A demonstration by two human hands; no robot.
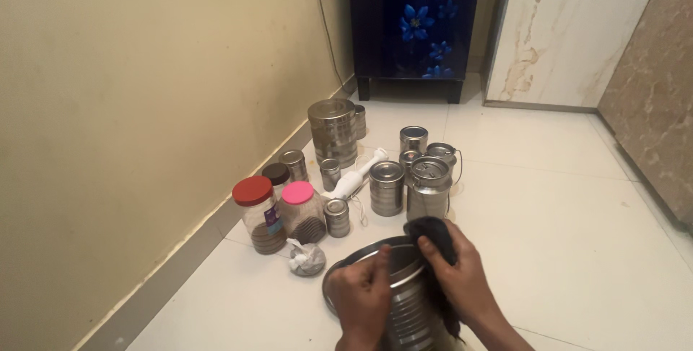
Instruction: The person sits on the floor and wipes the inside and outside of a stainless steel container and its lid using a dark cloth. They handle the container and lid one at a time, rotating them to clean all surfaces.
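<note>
A large ribbed steel canister (408, 308) lies tilted on the white floor close in front of me. My left hand (361, 295) grips its rim on the left side. My right hand (462, 275) presses a dark cloth (434, 232) against the canister's right side and upper rim. The canister's inside is mostly hidden by my hands.
Beyond the canister stand several steel tins (387, 188), a big steel canister (333, 131), a white hand blender (355, 176), two plastic jars with red (254, 210) and pink (299, 210) lids, and a small tied bag (306, 258). A cream wall (144, 105) runs along the left; a blue flowered fridge (415, 19) stands at the back.
</note>
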